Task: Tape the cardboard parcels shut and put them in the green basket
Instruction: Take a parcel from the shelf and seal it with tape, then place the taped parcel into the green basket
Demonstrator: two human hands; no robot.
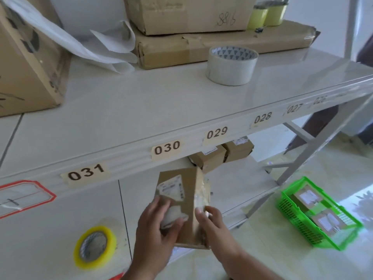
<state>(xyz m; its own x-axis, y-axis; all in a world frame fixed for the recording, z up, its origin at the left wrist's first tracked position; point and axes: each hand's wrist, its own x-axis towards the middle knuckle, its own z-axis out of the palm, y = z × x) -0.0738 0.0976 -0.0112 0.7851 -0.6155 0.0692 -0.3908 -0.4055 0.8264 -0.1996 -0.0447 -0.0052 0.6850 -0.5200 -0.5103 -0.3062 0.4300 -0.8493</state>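
Observation:
A small cardboard parcel [184,201] with a white label and clear tape along its edge is held below the shelf edge, over the lower shelf. My left hand [155,233] grips its near left side over a pale patch. Pressed on the taped right edge is my right hand [212,221]. The green basket [292,235] stands on the floor to the right and holds two labelled parcels [308,197]. A clear tape roll [232,65] sits on the upper shelf. A yellow-tinted tape roll [94,246] lies on the lower shelf at the left.
The white shelf [141,102] carries large cardboard boxes [191,15] at the back, another box at the far left and white paper. Number labels 031 to 027 line its front edge. Two small parcels [222,154] sit on the lower shelf. A person's dark sleeve shows at the far right.

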